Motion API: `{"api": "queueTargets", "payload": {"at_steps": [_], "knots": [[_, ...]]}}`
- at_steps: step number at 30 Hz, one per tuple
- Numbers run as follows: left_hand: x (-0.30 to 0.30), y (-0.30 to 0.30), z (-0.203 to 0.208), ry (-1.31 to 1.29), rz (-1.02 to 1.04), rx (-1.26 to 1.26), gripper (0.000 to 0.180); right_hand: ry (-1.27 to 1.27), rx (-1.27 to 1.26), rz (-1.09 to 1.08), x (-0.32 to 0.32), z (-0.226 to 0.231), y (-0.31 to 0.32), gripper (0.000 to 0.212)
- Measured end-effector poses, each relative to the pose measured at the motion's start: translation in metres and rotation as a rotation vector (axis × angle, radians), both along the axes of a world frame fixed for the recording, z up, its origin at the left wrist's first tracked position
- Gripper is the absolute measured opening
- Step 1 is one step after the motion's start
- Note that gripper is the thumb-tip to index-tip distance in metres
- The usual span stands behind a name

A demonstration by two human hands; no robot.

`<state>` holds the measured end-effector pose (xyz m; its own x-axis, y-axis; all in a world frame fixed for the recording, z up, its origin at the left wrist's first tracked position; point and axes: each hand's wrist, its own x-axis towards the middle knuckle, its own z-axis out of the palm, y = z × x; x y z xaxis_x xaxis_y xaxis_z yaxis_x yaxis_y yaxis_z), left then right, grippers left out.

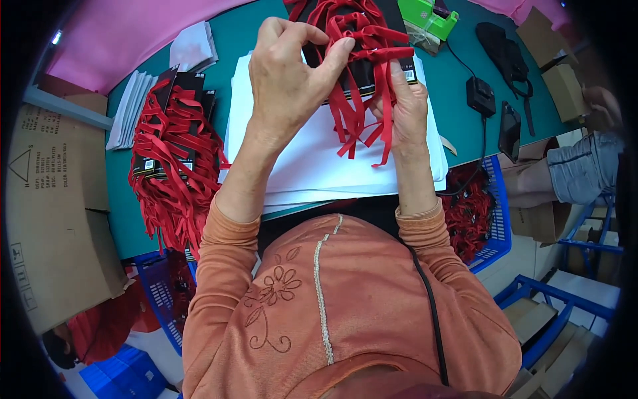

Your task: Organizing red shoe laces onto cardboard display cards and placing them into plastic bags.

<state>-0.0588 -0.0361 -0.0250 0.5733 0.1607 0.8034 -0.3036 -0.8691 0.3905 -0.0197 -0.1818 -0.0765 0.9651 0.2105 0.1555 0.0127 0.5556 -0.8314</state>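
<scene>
A black card (366, 87) carrying red ribbon bows (359, 40) is held above a stack of white sheets (279, 166). My right hand (407, 110) grips the card's lower right edge, its thumb on the front and the other fingers partly hidden behind. At the upper left of the card, my left hand (289, 80) is curled, thumb and forefinger at a loop of red ribbon. The ribbon's tails hang down over the white sheets. Left of the sheets lies a thick pile of black cards with red ribbons (176, 143).
White folded papers (129, 110) lie behind the pile on the green table (119, 206). A bright green tape dispenser (428, 18), a small black box with cable (480, 95) and a phone (510, 130) lie right. Blue baskets (495, 213) flank me; a carton (56, 199) stands left. Another person's hand (601, 103) shows far right.
</scene>
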Motion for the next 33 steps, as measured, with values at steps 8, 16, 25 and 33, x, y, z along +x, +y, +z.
{"api": "queueTargets", "payload": {"at_steps": [8, 16, 25, 33], "knots": [[0.004, 0.014, 0.005, 0.314, -0.214, -0.475, 0.017, -0.069, -0.051, -0.050, 0.003, -0.006, 0.004, 0.028], [0.010, 0.011, 0.005, 0.092, -0.006, -0.217, 0.020, -0.028, 0.019, 0.051, 0.007, -0.005, -0.004, 0.028], [0.024, 0.017, -0.015, -0.218, -0.062, -0.112, 0.014, -0.012, 0.021, 0.022, 0.007, 0.001, -0.004, 0.028], [0.018, 0.013, -0.018, -0.164, -0.121, -0.452, 0.015, 0.015, 0.039, 0.035, 0.004, 0.001, 0.000, 0.028]]}}
